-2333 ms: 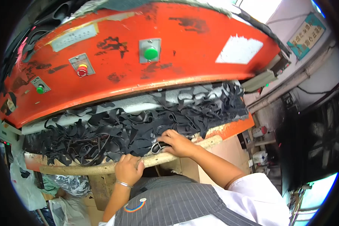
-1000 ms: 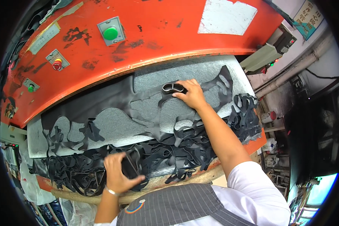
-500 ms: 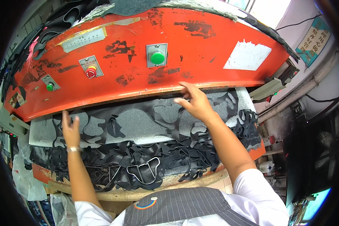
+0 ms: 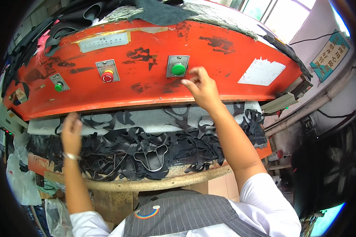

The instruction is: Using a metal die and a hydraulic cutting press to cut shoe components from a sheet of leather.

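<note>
My right hand (image 4: 205, 90) is raised in front of the red machine front (image 4: 146, 85), empty, with its thumb and forefinger apart. Just to its left is a round green push button (image 4: 178, 69) on a metal plate, and the fingertips look apart from it. My left hand (image 4: 71, 132), somewhat blurred, is by the machine's lower edge at the left, fingers pointing up and nothing visible in them. Between the hands, black leather-like scraps with cut-out holes (image 4: 178, 114) lie on a pale board (image 4: 146, 125), partly hidden under the red front.
A heap of black offcuts (image 4: 106, 154) covers the ledge before the board, with a metal-rimmed cutting die (image 4: 165, 153) among them. A red stop button (image 4: 107, 76) and a smaller green button (image 4: 59, 87) are farther left. Plastic bags (image 4: 21, 179) hang at lower left.
My right hand has risen from the machine's lower edge to beside the green button. The left hand stays near the left edge, fingers less spread. The red front now hides more of the board.
</note>
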### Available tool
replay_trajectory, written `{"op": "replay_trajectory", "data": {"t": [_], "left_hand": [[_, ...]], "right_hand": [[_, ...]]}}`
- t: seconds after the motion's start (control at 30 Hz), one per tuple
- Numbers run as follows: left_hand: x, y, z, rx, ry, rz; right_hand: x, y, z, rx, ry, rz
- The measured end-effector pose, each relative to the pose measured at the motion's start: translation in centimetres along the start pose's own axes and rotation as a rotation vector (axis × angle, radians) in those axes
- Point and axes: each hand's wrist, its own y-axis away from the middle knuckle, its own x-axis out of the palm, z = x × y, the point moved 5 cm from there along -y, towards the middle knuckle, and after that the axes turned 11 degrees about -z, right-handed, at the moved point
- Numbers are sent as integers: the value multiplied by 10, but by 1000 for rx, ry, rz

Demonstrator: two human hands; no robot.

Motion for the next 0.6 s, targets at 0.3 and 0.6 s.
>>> {"op": "replay_trajectory", "data": {"t": [0.3, 0.6], "left_hand": [[86, 256, -132, 331, -217, 731], [124, 223, -171, 177, -536, 494]], "right_hand": [[3, 76, -67, 131, 117, 395], [-22, 28, -133, 137, 113, 185]]}}
